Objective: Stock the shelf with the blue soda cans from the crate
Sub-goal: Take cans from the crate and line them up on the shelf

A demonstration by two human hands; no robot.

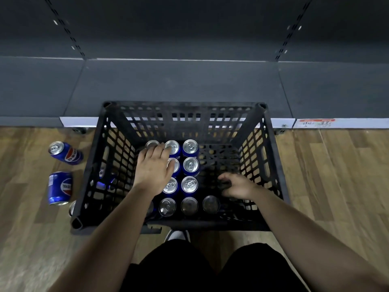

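Blue soda cans (190,165) stand upright in the crate (263,157), long axis vertical, pull-tab tops up, packed into its left and near parts. Left column mostly hidden under left hand (154,167), palm down across the tops; can't tell if it grips one. Right hand (237,186) is blurred with curled fingers over the crate's bare right side; contents can't tell. 2 loose cans (66,153) lie on their sides on the wood floor (326,175) left of the crate. Another can (72,208) is cut off by the crate's corner. Shelf (179,85) deck just beyond the far rim.
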